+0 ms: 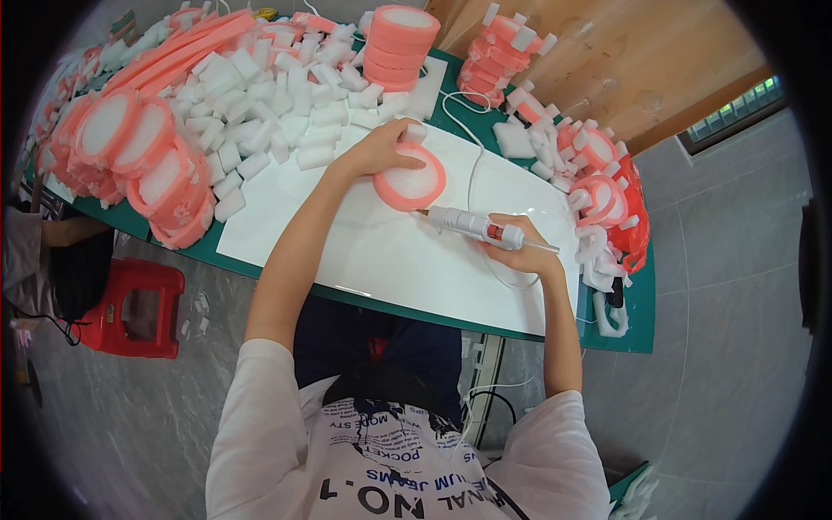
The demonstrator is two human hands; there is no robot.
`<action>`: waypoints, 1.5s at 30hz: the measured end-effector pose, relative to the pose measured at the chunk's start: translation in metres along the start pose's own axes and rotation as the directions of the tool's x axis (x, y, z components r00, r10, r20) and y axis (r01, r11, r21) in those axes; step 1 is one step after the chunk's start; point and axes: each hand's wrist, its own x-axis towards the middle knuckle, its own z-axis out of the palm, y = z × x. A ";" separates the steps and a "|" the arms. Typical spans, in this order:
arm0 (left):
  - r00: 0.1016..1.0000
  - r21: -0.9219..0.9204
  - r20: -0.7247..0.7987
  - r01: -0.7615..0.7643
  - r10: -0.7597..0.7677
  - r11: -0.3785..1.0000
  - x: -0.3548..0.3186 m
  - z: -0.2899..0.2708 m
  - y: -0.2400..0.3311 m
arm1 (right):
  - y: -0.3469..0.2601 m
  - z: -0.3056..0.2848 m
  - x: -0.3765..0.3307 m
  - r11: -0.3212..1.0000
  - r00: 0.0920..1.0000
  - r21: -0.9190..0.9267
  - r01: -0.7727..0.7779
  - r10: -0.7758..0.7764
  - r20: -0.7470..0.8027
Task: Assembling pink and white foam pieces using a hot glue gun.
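Observation:
A round foam disc (pixel 410 180), white in the middle with a pink rim, lies on the white board (pixel 295 234) in front of me. My left hand (pixel 380 149) is at the disc's far left edge. Its thumb rests over the rim, and a small white foam block (pixel 415 133) is held between thumb and fingers. From the right, my right hand (pixel 523 246) grips a white hot glue gun (pixel 464 224) with a red part. The gun's nozzle points left and is at the disc's near edge; whether it touches is too fine to tell.
Loose white foam blocks (pixel 251 95) are heaped behind, left of a stack of pink-rimmed discs (pixel 400 52). More pink-and-white pieces (pixel 143 152) pile up at left and right. A white cord (pixel 475 165) crosses the board. A red stool (pixel 143 308) and another person's arm (pixel 74 230) are at left.

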 end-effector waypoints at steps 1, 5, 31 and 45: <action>1.000 0.002 -0.002 0.003 -0.003 1.000 0.000 0.000 0.001 | 0.001 0.000 0.000 1.000 1.000 -0.001 -0.001 0.001 -0.001; 1.000 -0.010 0.004 -0.009 0.009 1.000 0.000 0.001 0.003 | 0.008 0.004 -0.003 0.999 0.999 -0.047 0.015 -0.017 -0.037; 1.000 -0.039 0.011 -0.015 0.016 0.999 -0.001 0.000 0.008 | 0.074 -0.023 0.043 0.923 0.757 0.383 -0.046 0.282 -0.590; 0.992 -0.081 -0.102 -0.085 0.077 0.993 -0.001 0.005 0.008 | 0.151 -0.028 0.105 0.971 0.646 0.032 -0.235 0.181 -0.742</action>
